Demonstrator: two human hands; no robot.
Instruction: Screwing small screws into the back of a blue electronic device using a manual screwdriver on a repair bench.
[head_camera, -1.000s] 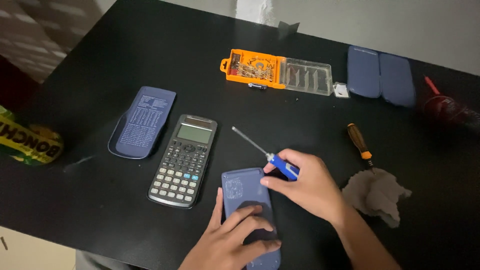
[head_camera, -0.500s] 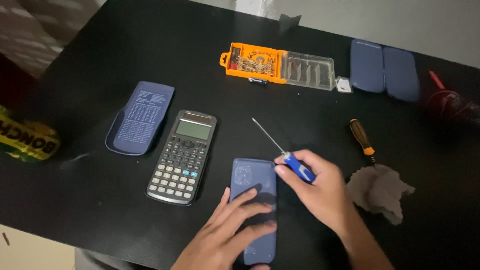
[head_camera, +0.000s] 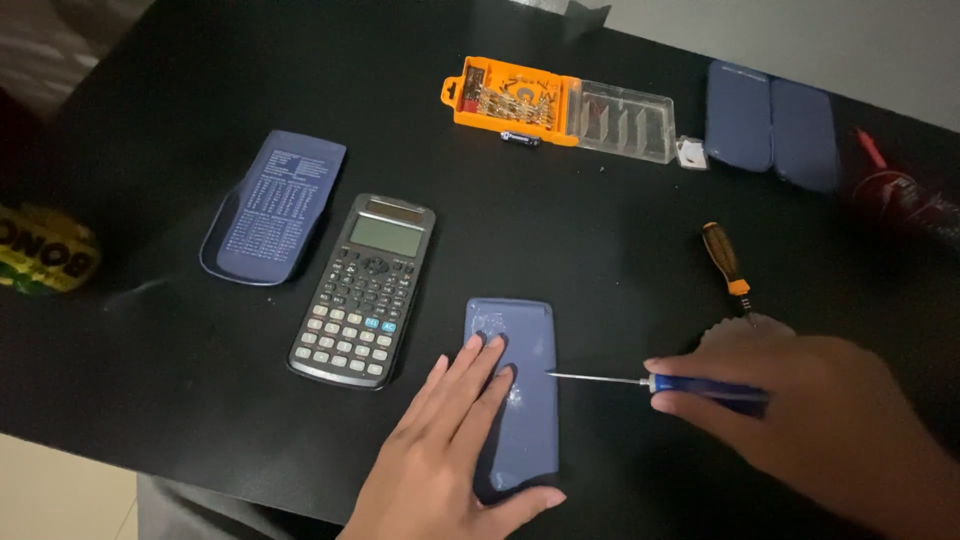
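While a person's two bare hands work at the near edge of a black table (head_camera: 180, 90), a yellow-and-green packet (head_camera: 40, 250) lies at the far left edge. Next along sits a dark blue slide-on cover (head_camera: 275, 205), its printed inner side up, and just to its right a grey calculator (head_camera: 364, 290) lies face up, keys and screen showing. Right of that, near the front edge, a blue calculator (head_camera: 520, 400) lies face down, its plain back uppermost. The left hand (head_camera: 450, 460) is pressed flat on it, fingers spread and stretched across the back, the thumb wrapped round its near end. Toward the far edge lie an orange bit case (head_camera: 510, 100) with its clear lid (head_camera: 625, 122) folded open, and a small black battery (head_camera: 520, 138) just in front of it. The right hand (head_camera: 830, 420) is closed around the blue handle of a screwdriver (head_camera: 660, 382), whose thin shaft lies level and points left, its tip at the right side of the blue calculator's back. Beyond that hand rests a second screwdriver (head_camera: 725, 258) with a black-and-orange handle. Two more blue covers (head_camera: 770, 125) lie side by side near the far right corner.
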